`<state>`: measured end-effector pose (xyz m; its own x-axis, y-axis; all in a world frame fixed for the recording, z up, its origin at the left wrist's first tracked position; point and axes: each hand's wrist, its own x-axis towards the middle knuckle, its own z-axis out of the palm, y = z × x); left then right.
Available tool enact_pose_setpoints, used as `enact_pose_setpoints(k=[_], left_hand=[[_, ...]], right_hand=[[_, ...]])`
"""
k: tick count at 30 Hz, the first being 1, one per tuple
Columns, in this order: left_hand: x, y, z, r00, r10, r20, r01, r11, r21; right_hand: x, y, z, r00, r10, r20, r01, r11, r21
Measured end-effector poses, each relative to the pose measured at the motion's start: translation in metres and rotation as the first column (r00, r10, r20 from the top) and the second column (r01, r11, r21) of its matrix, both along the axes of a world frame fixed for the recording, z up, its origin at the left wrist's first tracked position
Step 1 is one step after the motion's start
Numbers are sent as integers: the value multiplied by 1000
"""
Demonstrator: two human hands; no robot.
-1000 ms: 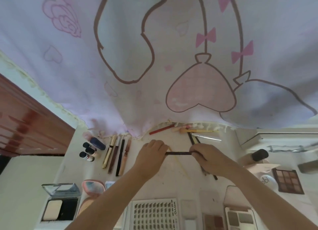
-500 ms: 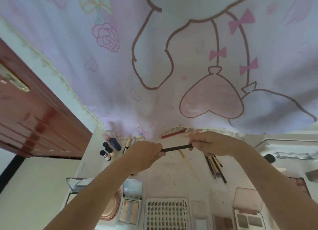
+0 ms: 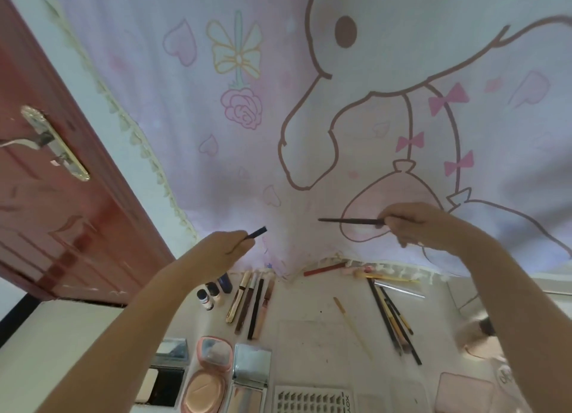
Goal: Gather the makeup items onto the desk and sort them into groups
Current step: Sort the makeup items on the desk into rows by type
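Note:
My left hand (image 3: pixel 225 248) pinches a short dark pencil cap (image 3: pixel 257 232), raised above the desk. My right hand (image 3: pixel 413 224) grips the thin dark eye pencil (image 3: pixel 348 221), its pointed tip aimed left at the cap; a gap separates the two pieces. Below on the white desk (image 3: pixel 309 332) lie a row of slim tubes (image 3: pixel 252 304), small bottles (image 3: pixel 212 295), a bundle of pencils (image 3: pixel 393 316) and a lone thin yellow stick (image 3: pixel 353 326). Open compacts (image 3: pixel 213 372) and a lash tray (image 3: pixel 312 400) line the near edge.
A pink cartoon-print curtain (image 3: pixel 309 103) hangs right behind the desk, its fringe touching a red pencil (image 3: pixel 325 268). A red-brown door (image 3: pixel 46 196) with a metal handle stands at the left. Palettes (image 3: pixel 458 391) and blurred items sit at the right edge.
The pencil and its cap, held joined between both hands, have been pulled apart. Both hands rose off the desk, and my view tilted up toward the curtain.

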<state>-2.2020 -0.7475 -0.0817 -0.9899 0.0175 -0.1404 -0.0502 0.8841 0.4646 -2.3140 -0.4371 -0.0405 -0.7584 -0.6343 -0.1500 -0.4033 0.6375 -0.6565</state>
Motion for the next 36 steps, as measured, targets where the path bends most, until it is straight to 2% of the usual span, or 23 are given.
enact_pose_setpoints(k=[2,7,17,20,22,25,27,30,33,36], left_hand=[[-7,15,7,997,-56,-59,55,998,-24],[-14,25,10,991,-117,-69,112,990,-83],[-17,29,2,983,-179,-30,174,977,-121],[-20,25,-4,981,-194,8,195,977,-83],[-24,21,-11,981,-180,76,183,983,-30],[-35,11,-35,974,-121,189,107,991,83],[-48,5,-56,956,-126,263,125,992,21],[-66,0,-87,921,-184,344,234,966,-110],[-79,0,-117,890,-280,360,364,911,-192],[-88,4,-144,856,-355,376,452,867,-211]], right_hand=[[6,-22,0,1000,29,-8,-29,999,-45],[9,-33,-5,999,33,24,-30,990,-138],[9,-39,-25,992,77,98,-68,994,-89],[13,-47,-35,987,85,137,-80,996,-48],[18,-56,-49,983,91,160,-95,995,18],[31,-73,-82,955,87,285,-101,994,35],[42,-87,-109,942,60,331,-80,996,47],[58,-109,-152,949,-22,314,-25,989,146],[73,-136,-192,927,-120,355,34,970,239],[82,-158,-224,879,-234,415,108,946,305]])
